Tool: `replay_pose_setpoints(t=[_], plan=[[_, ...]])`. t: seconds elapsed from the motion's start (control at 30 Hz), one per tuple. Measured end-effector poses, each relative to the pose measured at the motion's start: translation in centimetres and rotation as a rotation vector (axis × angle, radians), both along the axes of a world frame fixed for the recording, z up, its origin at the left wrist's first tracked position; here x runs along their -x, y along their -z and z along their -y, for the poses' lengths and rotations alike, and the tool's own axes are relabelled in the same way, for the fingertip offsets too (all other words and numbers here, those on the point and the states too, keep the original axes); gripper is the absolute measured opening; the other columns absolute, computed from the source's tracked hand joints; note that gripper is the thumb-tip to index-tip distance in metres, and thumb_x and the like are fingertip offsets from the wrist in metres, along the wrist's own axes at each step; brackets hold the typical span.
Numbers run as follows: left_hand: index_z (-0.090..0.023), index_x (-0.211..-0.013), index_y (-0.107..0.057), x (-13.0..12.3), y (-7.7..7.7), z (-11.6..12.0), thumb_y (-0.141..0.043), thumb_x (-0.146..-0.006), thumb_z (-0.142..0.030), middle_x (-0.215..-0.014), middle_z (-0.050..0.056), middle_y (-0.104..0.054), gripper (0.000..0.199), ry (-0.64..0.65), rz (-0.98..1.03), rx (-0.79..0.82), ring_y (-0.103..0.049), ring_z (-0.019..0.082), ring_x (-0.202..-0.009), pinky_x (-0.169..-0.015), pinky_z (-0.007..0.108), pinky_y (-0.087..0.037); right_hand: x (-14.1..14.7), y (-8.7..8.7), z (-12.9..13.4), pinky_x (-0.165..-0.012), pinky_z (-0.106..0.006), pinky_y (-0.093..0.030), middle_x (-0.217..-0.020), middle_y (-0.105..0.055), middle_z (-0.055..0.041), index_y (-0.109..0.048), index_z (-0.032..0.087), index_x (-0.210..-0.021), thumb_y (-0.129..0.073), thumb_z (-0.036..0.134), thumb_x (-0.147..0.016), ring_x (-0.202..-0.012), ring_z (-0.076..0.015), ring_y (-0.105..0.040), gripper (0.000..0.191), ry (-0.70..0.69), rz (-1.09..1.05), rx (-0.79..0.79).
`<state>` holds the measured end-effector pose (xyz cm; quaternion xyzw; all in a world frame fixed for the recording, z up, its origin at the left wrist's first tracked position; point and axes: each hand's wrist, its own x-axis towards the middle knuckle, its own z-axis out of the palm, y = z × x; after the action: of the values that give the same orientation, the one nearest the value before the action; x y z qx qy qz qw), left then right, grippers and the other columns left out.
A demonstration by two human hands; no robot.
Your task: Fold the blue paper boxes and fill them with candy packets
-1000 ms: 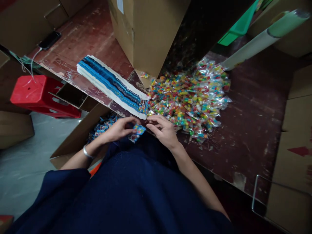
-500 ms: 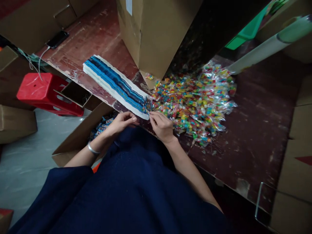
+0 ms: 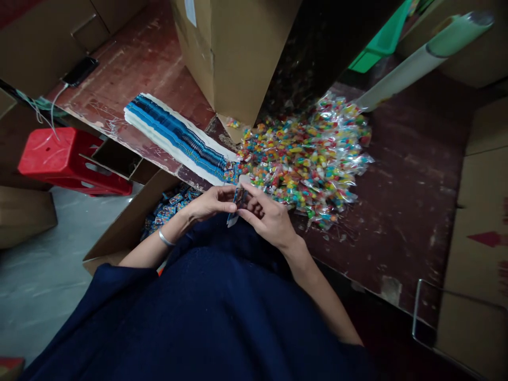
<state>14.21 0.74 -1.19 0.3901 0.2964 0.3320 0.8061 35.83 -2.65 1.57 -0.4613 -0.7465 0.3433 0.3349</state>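
Between my hands, in front of my body, is a small blue printed carton (image 3: 239, 194) with pale end flaps. My left hand (image 3: 212, 203) pinches its left side, thumb in front. The fingers of my right hand (image 3: 270, 216) close on it from the right, with the index finger at the upper flap. Just beyond lies a long row of overlapping flat blue-and-white cartons (image 3: 178, 138) on the table. Right of that row, a heap of small clear bags of colourful candy (image 3: 305, 153) spreads out close to my right hand.
An open cardboard box (image 3: 119, 222) holding several blue packets (image 3: 169, 209) stands below the table edge at left. A large cardboard carton (image 3: 238, 58) rises behind the candy. Also around are a red stool (image 3: 51, 153), a phone (image 3: 81, 71), a white tube (image 3: 400, 76) and a green basket (image 3: 375, 45).
My right hand has taken a carton from the near end of the row and brought it toward me. My left hand has moved right and now grips it too. The view has shifted slightly.
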Motion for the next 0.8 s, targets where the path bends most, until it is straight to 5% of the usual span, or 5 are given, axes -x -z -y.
replay_pose_setpoints(t=[0.17,0.33,0.5,0.63,0.8], plan=[[-0.019,-0.117,-0.080,0.3,-0.7,0.6,-0.096,-0.064,-0.045,-0.113,0.011,-0.080,0.062,0.155,-0.143,-0.073,-0.074,0.028,-0.108,-0.100,0.040,-0.054,-0.5,-0.6,-0.8,-0.052,-0.023,-0.045,-0.062,-0.064,0.0065,-0.066,0.024,-0.101,-0.080,0.043,-0.087,-0.050,-0.0114,-0.057,0.028,-0.070,-0.132,0.228],[-0.018,-0.112,-0.082,-0.5,-1.1,1.5,-0.093,-0.071,-0.040,-0.106,0.007,-0.080,0.047,0.222,-0.202,-0.118,-0.072,0.022,-0.097,-0.086,0.030,-0.054,-1.3,-0.7,-0.7,-0.047,-0.024,-0.041,-0.062,-0.065,0.0034,-0.064,0.021,-0.074,-0.083,0.049,-0.083,-0.050,-0.0109,-0.056,0.035,-0.037,-0.150,0.283],[-0.015,-0.094,-0.084,-0.8,-0.3,1.5,-0.092,-0.070,-0.045,-0.084,0.005,-0.078,0.039,0.076,-0.168,0.005,-0.067,0.014,-0.070,-0.069,0.025,-0.052,-2.3,-0.8,-0.2,-0.046,-0.024,-0.043,-0.054,-0.062,0.0051,-0.072,0.021,-0.084,-0.081,0.049,-0.085,-0.045,-0.0114,-0.055,0.029,-0.020,-0.164,0.300],[-0.017,-0.087,-0.084,-1.3,-0.3,1.2,-0.095,-0.066,-0.042,-0.085,0.004,-0.078,0.035,-0.171,-0.182,-0.055,-0.068,0.014,-0.074,-0.072,0.026,-0.054,-1.4,0.4,0.6,-0.063,-0.028,-0.060,-0.088,-0.077,-0.0023,-0.070,0.024,-0.115,-0.088,0.047,-0.078,-0.077,-0.0187,-0.074,0.047,0.247,-0.339,0.186],[-0.017,-0.082,-0.082,-3.7,-0.3,2.2,-0.097,-0.062,-0.043,-0.080,0.002,-0.077,0.037,-0.458,-0.185,-0.065,-0.067,0.014,-0.071,-0.072,0.027,-0.055,1.0,2.7,1.1,-0.068,-0.032,-0.063,-0.089,-0.077,-0.0041,-0.071,0.023,-0.098,-0.077,0.049,-0.087,-0.074,-0.0193,-0.074,0.030,0.456,-0.459,0.169]])
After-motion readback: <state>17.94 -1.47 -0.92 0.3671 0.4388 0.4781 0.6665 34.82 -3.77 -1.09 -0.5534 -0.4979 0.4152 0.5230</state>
